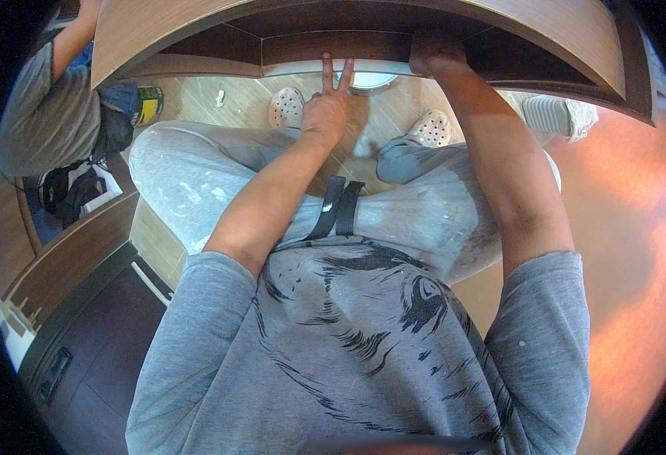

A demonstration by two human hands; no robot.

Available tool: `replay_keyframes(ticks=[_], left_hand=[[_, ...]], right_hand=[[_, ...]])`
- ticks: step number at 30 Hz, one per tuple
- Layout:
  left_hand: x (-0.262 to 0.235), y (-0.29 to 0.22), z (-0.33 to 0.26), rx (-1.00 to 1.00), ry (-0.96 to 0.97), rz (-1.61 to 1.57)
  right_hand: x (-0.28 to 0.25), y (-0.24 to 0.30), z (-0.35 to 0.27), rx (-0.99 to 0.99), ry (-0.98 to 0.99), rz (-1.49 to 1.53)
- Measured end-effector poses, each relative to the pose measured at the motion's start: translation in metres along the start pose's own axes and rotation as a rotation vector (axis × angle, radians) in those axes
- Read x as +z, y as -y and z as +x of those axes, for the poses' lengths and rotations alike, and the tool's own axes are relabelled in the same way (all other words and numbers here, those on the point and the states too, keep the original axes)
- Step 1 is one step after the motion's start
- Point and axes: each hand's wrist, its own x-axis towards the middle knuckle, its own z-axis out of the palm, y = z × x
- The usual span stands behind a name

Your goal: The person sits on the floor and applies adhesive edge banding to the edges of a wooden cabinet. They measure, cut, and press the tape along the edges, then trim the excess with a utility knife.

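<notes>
A large wood-grain panel (196, 30) with a dark brown inner frame (333, 47) spans the top of the view, just above my knees. My left hand (324, 114) reaches up to it with two fingers spread, their tips touching the lower edge of the dark frame; the other fingers are curled and hold nothing. My right hand (435, 57) is closed around the same lower edge further right, its fingers hidden behind the frame.
My feet in white clogs (286, 106) stand on a light wooden floor (196, 98). A round white object (371, 80) lies under the panel. Another person in a grey shirt (41, 114) crouches at the left beside a black tool bag (71, 189). A dark cabinet (83, 318) stands at lower left.
</notes>
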Motion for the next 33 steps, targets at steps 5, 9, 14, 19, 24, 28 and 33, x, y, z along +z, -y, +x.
replay_keyframes(ticks=[5, 9, 14, 19, 24, 28, 33], left_hand=[[0.0089, 0.0024, 0.0008, 0.041, -0.078, 0.028], [0.0113, 0.0025, 0.0016, 0.039, -0.081, 0.037], [0.0086, 0.0016, 0.0012, 0.033, -0.078, 0.027], [0.0076, 0.0007, 0.0004, 0.027, -0.06, 0.006], [0.0084, 0.0008, 0.0003, 0.03, -0.079, -0.01], [0.0091, 0.0013, 0.0005, 0.039, -0.088, -0.016], [0.0086, 0.0007, 0.0008, 0.033, -0.078, 0.003]], right_hand=[[-0.0017, 0.0005, -0.0012, -0.015, 0.022, -0.009], [-0.0011, 0.0004, -0.0034, -0.009, -0.029, 0.029], [-0.0035, 0.0005, -0.0006, 0.001, 0.088, -0.04], [-0.0084, 0.0008, 0.0007, 0.021, 0.177, -0.035], [-0.0099, 0.0021, -0.0026, 0.014, 0.152, -0.028], [-0.0103, 0.0014, -0.0028, -0.001, 0.151, -0.039], [-0.0081, 0.0008, -0.002, -0.004, 0.143, -0.043]])
